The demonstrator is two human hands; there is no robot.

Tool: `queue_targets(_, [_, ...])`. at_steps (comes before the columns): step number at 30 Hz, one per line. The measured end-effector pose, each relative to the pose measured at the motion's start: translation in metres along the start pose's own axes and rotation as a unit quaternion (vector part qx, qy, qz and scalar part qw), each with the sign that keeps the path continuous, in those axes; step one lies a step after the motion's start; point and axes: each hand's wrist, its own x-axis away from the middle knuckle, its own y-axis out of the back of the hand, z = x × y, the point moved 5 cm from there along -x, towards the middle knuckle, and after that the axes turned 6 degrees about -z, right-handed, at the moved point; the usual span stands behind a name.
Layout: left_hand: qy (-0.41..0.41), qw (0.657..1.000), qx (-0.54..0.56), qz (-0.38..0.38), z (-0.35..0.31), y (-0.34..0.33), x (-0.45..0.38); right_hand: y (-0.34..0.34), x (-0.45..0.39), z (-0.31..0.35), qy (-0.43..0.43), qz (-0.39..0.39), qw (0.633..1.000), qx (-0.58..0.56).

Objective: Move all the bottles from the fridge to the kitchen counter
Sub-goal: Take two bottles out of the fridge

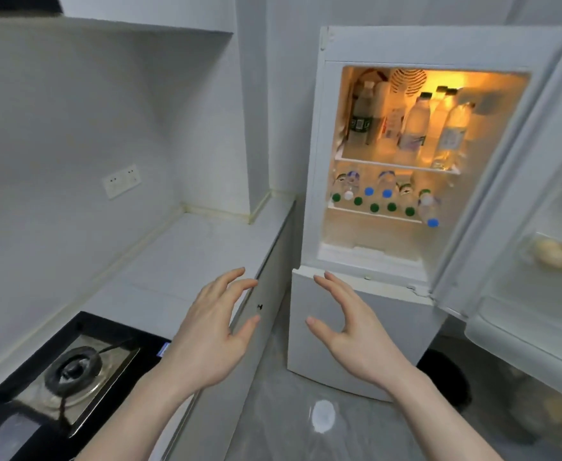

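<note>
The white fridge (326, 154) stands with its upper door (519, 194) swung open to the right and its inside lit yellow. Several clear bottles (414, 128) stand upright on the top shelf. Several more bottles (386, 191) with green, blue and white caps lie on the lower shelf, caps toward me. The white kitchen counter (200, 247) runs along the left, beside the fridge. My left hand (213, 331) and my right hand (349, 331) hover below the fridge opening, palms facing each other, fingers spread, holding nothing.
A gas hob (73, 371) sits in the counter at lower left. A wall socket (121, 180) is above the counter. Eggs (559, 254) lie in the door's rack. The closed lower fridge door (366, 327) is behind my hands. A dark object (446, 377) lies on the floor.
</note>
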Motion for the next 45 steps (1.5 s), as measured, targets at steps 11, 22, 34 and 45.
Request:
queue_targets(11, [-0.097,0.992,0.041,0.065,-0.010,-0.047,-0.144,0.049,-0.075,-0.041,-0.064,-0.107,0.992,0.023])
queue_targets(22, [-0.146,0.986,0.052,0.068,-0.080,-0.128,-0.292,0.134,-0.176,-0.126,-0.068,-0.164,0.984,0.020])
queue_targets(34, [-0.159,0.985,0.065,0.019,-0.137,-0.186,-0.423,0.232,-0.306,-0.194,-0.017,-0.212,0.977,0.018])
queue_targets(45, [-0.163,0.978,0.126,0.039,-0.168,-0.240,-0.533,0.267,-0.377,-0.244,-0.066,-0.287,0.956,0.000])
